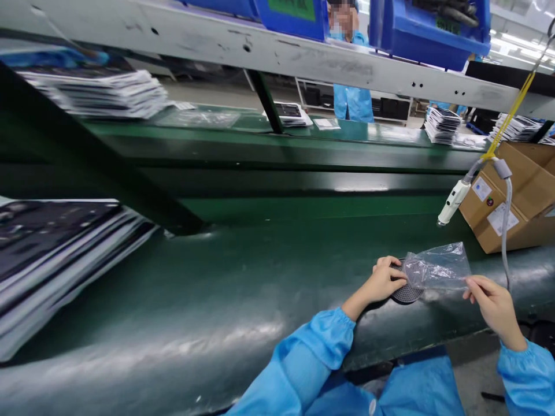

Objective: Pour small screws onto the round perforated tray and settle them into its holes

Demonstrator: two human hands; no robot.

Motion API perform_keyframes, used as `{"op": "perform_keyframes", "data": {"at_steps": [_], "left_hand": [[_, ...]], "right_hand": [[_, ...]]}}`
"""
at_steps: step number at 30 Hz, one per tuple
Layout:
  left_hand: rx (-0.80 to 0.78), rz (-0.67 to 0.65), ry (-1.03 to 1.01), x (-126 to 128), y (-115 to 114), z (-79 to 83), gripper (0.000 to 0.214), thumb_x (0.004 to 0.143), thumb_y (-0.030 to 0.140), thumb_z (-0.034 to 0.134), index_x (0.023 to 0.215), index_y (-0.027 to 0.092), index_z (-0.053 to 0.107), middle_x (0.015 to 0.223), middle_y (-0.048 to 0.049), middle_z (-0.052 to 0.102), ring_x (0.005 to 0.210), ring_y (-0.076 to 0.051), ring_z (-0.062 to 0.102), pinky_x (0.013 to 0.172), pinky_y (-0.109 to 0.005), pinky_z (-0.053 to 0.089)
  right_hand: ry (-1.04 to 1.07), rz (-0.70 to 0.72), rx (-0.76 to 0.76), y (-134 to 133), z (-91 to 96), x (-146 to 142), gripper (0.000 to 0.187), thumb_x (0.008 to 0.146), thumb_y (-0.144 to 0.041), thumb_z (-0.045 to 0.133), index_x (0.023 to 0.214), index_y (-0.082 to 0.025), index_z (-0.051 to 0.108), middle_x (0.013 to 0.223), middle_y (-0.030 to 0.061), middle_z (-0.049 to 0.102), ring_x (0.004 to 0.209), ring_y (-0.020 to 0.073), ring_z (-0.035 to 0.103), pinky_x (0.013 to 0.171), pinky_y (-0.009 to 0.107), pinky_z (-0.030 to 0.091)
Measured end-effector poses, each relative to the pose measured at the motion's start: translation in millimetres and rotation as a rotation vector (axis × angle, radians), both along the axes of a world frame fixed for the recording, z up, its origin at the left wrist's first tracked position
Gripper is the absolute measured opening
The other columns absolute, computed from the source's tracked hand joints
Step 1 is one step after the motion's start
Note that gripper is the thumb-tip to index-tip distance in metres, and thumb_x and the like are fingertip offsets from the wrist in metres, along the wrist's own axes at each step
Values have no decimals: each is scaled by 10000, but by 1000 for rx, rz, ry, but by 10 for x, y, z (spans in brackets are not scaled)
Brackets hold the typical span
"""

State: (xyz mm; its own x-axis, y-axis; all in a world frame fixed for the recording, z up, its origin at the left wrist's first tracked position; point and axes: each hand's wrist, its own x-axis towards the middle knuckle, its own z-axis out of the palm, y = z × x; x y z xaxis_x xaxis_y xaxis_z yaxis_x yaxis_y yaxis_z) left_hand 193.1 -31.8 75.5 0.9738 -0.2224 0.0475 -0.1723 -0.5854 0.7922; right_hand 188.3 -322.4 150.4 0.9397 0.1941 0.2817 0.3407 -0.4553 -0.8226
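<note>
A round grey mesh cover (pixel 406 294) lies low over the green bench near its front edge. My left hand (pixel 385 280) grips it at its left side, fingers closed over the rim. From the corner pinched in my right hand (pixel 489 300), a clear plastic bag (pixel 437 267) stretches left, and its left end overlaps the mesh cover. Whether the cover sits inside the bag or beneath it, I cannot tell.
A white pen-shaped tool (pixel 453 202) hangs on a yellow cord above the bag. Behind it stands an open cardboard box (pixel 511 202). Stacked black-and-white panels (pixel 56 260) occupy the left, beside a dark slanted post (pixel 130 173). Blue bins (pixel 429 29) line the overhead rail.
</note>
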Motion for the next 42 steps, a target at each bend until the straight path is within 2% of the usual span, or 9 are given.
{"op": "perform_keyframes", "data": {"at_steps": [11, 19, 25, 30, 33, 35, 38, 40, 42], "left_hand": [[-269, 268, -5, 147, -50, 7, 149, 814, 296, 634, 825, 194, 742, 1060, -74, 631, 1079, -242, 549, 1026, -421, 401], [-323, 313, -32, 155, -33, -82, 140, 798, 193, 601, 678, 176, 672, 988, -58, 664, 999, -203, 594, 953, -370, 451], [-338, 357, -70, 135, -3, -132, 114, 804, 170, 568, 709, 176, 631, 903, -42, 662, 925, -183, 597, 891, -343, 471], [-341, 374, -56, 99, -24, -181, 118, 804, 186, 544, 833, 175, 658, 904, -55, 662, 953, -206, 591, 882, -357, 477], [-363, 345, -48, 112, -14, -184, 267, 783, 189, 560, 1030, 174, 659, 1072, -85, 663, 1059, -229, 585, 932, -382, 477], [-385, 293, -59, 176, -3, -145, 524, 707, 134, 593, 1229, 180, 586, 1280, -96, 600, 1199, -241, 532, 1000, -385, 456], [-449, 64, -108, 356, 2, -27, 838, 582, 44, 583, 1398, 172, 442, 1466, -105, 460, 1338, -253, 426, 1099, -387, 384], [-488, -97, -146, 481, -3, 55, 765, 575, 33, 551, 1330, 151, 520, 1396, -105, 537, 1288, -252, 485, 1105, -384, 376], [-499, -158, -166, 562, -9, 106, 532, 607, 42, 527, 1114, 138, 658, 1196, -85, 667, 1137, -235, 594, 1042, -365, 429]], "right_hand": [[-19, 73, -90, 83, 110, 90, 285, 905, -451, 595, 892, -194, 718, 703, 31, 648, 539, 143, 548, 547, 276, 460], [-88, 171, -171, 280, 359, 194, 257, 913, -426, 584, 861, -204, 704, 696, 29, 650, 564, 153, 579, 563, 280, 466], [-223, 208, -268, 430, 489, 259, 258, 901, -417, 609, 765, -215, 694, 651, 10, 646, 561, 150, 594, 571, 275, 455], [-234, 340, -346, 524, 558, 297, 223, 930, -357, 575, 850, -199, 710, 771, 24, 699, 626, 147, 627, 616, 259, 486], [-228, 409, -391, 555, 618, 301, 224, 951, -309, 531, 934, -180, 714, 862, 41, 711, 668, 140, 636, 631, 246, 498], [-245, 438, -403, 567, 659, 297, 220, 953, -281, 519, 963, -175, 712, 892, 47, 708, 686, 135, 635, 635, 242, 498], [-252, 467, -400, 564, 685, 295, 221, 954, -250, 502, 979, -187, 711, 823, 32, 683, 661, 124, 619, 625, 241, 489], [-230, 453, -388, 536, 660, 301, 220, 941, -231, 504, 1033, -194, 701, 787, 22, 669, 640, 119, 612, 625, 244, 493], [-170, 420, -351, 483, 603, 307, 258, 921, -222, 516, 1129, -193, 665, 844, 33, 685, 656, 121, 625, 648, 253, 518]]}}
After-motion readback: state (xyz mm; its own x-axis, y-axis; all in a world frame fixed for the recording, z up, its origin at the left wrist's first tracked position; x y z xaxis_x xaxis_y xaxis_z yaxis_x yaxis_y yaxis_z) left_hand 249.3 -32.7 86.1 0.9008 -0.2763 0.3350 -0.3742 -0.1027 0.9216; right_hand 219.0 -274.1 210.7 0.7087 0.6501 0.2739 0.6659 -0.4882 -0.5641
